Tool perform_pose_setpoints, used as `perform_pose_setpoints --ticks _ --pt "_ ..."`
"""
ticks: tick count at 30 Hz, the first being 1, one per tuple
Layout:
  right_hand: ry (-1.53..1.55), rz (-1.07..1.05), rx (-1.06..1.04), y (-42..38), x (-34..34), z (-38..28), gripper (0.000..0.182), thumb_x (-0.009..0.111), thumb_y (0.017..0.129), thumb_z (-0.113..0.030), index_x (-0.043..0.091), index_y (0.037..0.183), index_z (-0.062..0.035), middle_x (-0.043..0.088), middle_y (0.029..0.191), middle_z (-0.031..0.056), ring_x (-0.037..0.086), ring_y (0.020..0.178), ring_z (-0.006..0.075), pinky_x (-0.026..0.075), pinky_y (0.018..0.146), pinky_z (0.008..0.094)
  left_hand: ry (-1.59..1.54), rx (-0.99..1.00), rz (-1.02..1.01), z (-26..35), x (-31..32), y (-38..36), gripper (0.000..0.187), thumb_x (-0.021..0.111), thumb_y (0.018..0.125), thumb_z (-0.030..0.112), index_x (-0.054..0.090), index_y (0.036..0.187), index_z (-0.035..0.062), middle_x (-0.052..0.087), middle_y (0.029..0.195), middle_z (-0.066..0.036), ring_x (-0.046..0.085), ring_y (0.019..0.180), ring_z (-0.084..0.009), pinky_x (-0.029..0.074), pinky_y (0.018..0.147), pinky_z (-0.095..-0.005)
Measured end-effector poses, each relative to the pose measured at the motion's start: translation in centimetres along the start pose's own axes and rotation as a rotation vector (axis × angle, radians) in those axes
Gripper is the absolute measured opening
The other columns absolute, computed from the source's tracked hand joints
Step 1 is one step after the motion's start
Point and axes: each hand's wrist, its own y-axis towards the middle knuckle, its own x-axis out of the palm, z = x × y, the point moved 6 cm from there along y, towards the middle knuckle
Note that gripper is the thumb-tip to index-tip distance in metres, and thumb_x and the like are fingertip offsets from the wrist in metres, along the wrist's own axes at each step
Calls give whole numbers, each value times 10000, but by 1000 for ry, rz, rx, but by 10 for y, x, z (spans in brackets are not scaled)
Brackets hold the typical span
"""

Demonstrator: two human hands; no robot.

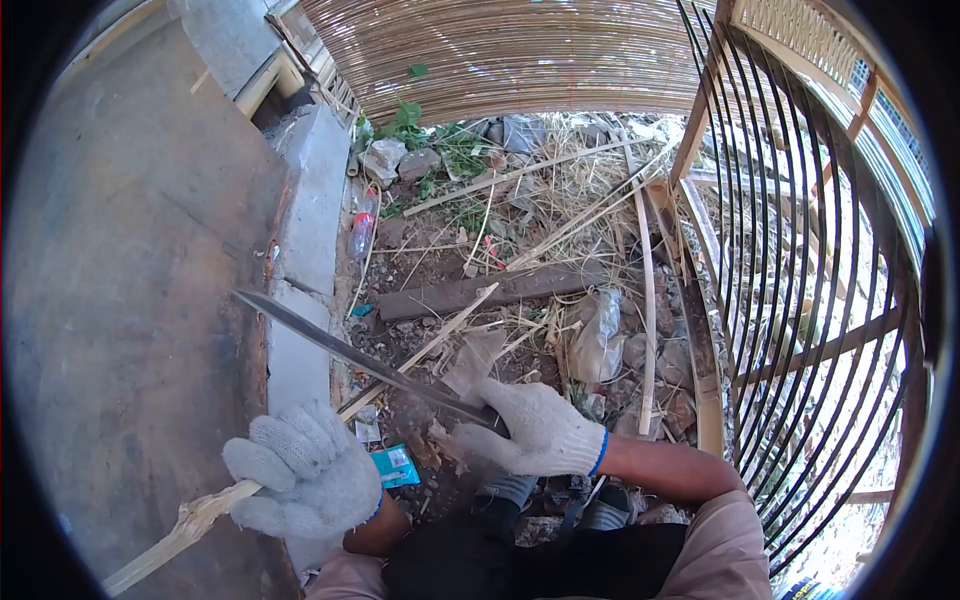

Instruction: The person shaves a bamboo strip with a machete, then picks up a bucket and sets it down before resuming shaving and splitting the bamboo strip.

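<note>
My right hand point(540, 430), in a white knit glove with a blue cuff edge, is wrapped round the handle of a machete point(345, 350). Its long dark blade slants up to the left, the tip over the edge of the brown panel. At lower left, my gloved left hand point(305, 475) is closed on a pale bamboo strip point(175, 535) with a frayed, split part close to the fingers. Roughly in line beyond that hand, another pale length point(440, 340) passes beneath the blade and runs up to the right.
A large brown panel point(130, 290) and a concrete ledge point(305, 220) fill the left side. Dark curved rods point(800, 250) stand at right, before a slatted bamboo screen point(510, 55). On the littered ground are a plank point(490, 290), a plastic bottle point(362, 225) and a teal packet point(397, 466).
</note>
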Motion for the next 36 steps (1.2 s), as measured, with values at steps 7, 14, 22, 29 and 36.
perform_pose_setpoints --ticks 7,14,22,29,36 --pt "115 -59 -51 -5 7 -14 380 586 1004 -388 598 1053 -11 665 821 236 672 814 454 510 708 529 12 -19 -20 0 5 -4 561 495 994 650 373 766 152 400 672 -6 380 584 -135 317 563 -313" --pt "29 -62 -79 5 10 -3 334 570 999 -386 616 1045 -58 673 856 217 663 822 458 512 720 541 55 -1 -59 1 4 -3 569 435 1019 634 353 722 155 371 620 -2 302 518 -122 257 503 -309" --pt "-94 48 -89 14 4 22 243 625 937 -279 633 983 -41 650 815 217 666 796 424 519 699 499 50 14 15 2 -1 -5 566 442 1017 632 363 723 156 384 619 -2 316 502 -112 278 473 -288" --pt "-133 111 -116 17 1 29 241 640 924 -279 638 992 -47 655 801 197 669 787 413 524 696 488 38 -56 -10 2 -8 -9 604 474 961 729 414 788 153 459 664 3 399 552 -114 357 564 -287" --pt "-152 68 -103 19 4 37 331 635 932 -350 647 1093 -61 688 877 195 679 842 416 534 726 496 101 9 0 2 3 -8 568 445 1010 653 369 727 166 378 593 14 312 483 -109 277 467 -284"
